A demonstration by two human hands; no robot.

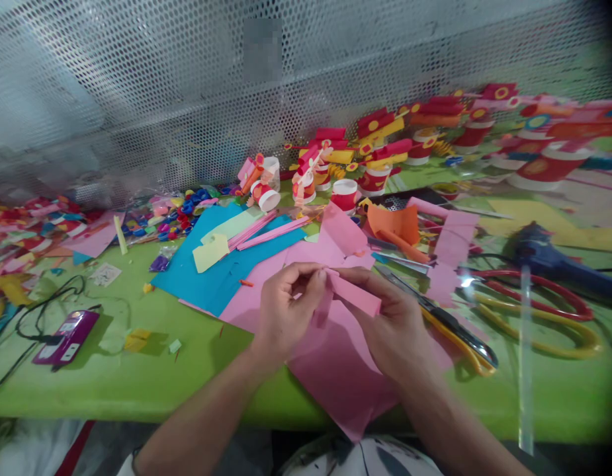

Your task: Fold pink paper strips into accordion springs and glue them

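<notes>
Both hands hold one folded strip of pink paper (356,295) over the table. My left hand (288,307) pinches its left end between thumb and fingers, where a short flap hangs down. Around the right part of the strip, the fingers of my right hand (392,320) are closed from behind and below. Under the hands lies a large pink sheet (335,377) whose near corner reaches past the table edge. A blue sheet (201,264) with pink strips (270,233) and pale green pieces on it lies beyond my left hand.
Right of my right hand lie scissors (459,337) with yellow and red handles and a blue glue gun (558,254) with a clear glue stick. Red paper-cup models (378,177) line the mesh panel (186,99). A purple power strip (67,337) lies left on the green table (151,390).
</notes>
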